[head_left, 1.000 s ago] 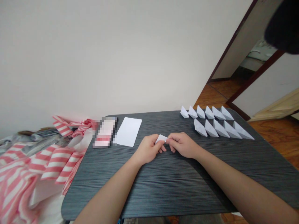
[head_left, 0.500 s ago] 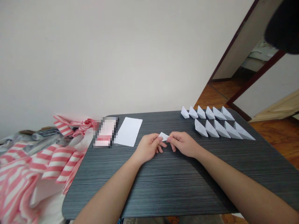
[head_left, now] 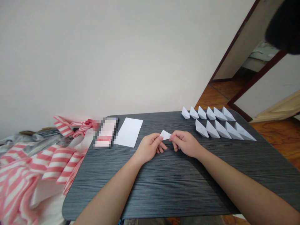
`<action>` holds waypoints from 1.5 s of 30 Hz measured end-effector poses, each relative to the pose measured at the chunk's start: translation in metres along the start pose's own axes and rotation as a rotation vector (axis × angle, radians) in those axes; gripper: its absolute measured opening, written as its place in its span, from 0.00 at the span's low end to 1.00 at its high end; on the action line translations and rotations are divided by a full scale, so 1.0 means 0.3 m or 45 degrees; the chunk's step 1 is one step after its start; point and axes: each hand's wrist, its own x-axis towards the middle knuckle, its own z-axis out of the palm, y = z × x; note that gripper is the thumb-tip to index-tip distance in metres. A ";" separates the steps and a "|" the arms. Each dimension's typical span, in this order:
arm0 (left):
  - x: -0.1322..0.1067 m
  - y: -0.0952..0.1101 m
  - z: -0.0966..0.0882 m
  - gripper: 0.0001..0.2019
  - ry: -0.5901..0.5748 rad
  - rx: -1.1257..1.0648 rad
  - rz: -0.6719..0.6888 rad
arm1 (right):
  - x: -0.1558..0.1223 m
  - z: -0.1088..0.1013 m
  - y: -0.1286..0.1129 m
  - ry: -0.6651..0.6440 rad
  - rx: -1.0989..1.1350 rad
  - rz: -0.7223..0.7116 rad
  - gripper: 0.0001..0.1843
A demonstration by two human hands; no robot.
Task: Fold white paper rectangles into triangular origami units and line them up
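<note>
A small folded piece of white paper (head_left: 165, 135), triangular at the top, is held above the middle of the dark table (head_left: 150, 187). My left hand (head_left: 151, 146) pinches its left corner between thumb and fingers. On the opposite corner, my right hand (head_left: 186, 143) has its thumb and forefinger closed. Fingertips cover both ends of the paper. To the right stand two rows of folded paper boats (head_left: 213, 128), white and pointed. Left of my hands lies a stack or sheet of plain white paper (head_left: 130, 132).
A phone (head_left: 106, 132), blurred by pixelation, lies at the table's left edge. Pink-and-white striped cloth (head_left: 53, 162) is heaped beside the table. A pale wall (head_left: 140, 56) rises behind it, and a doorway (head_left: 243, 62) opens at the right.
The folded paper shows more of its triangular face and sits slightly higher. My right hand has shifted a little to the right; the left hand stays nearly in place.
</note>
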 end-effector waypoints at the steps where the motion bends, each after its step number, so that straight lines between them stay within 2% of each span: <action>1: 0.000 0.000 0.000 0.17 -0.002 -0.010 -0.002 | 0.001 0.000 0.002 0.006 0.005 0.001 0.16; 9: -0.001 0.003 -0.002 0.18 -0.013 -0.033 -0.017 | 0.000 -0.003 0.001 -0.020 0.011 0.001 0.15; 15: -0.007 0.014 -0.001 0.15 -0.036 0.049 0.008 | -0.004 -0.008 -0.018 -0.109 -0.178 -0.061 0.14; 19: -0.013 0.015 -0.002 0.15 -0.034 0.094 0.000 | -0.004 -0.006 -0.026 -0.151 -0.206 -0.076 0.15; 27: -0.013 0.019 0.000 0.14 -0.037 0.092 0.002 | -0.001 0.002 -0.016 -0.143 -0.106 -0.047 0.15; 40: -0.005 0.003 0.002 0.15 -0.003 0.057 0.014 | -0.003 0.001 -0.020 -0.140 -0.149 -0.061 0.14; 45: -0.008 0.008 -0.001 0.15 -0.037 0.044 0.010 | -0.004 -0.001 -0.022 -0.171 -0.195 -0.089 0.13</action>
